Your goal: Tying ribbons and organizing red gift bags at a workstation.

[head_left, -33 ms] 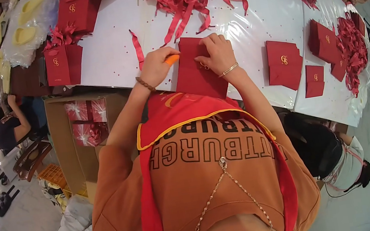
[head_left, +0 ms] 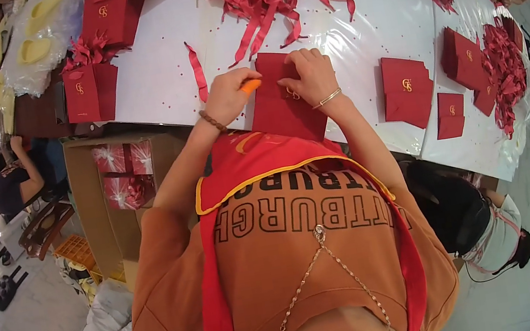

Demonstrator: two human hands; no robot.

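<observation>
Left hand (head_left: 231, 97), red packet (head_left: 278, 118), right hand (head_left: 314, 79), at the white table's (head_left: 158, 78) near edge.
The left is curled, an orange piece (head_left: 252, 86) by its thumb pointing right, gripped or worn, I cannot tell; the packet lies flat, long axis running straight away from the body; the right rests open on it.

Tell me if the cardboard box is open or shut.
Open: the box has no flap over its top, and wrapped red packs show inside.
</observation>
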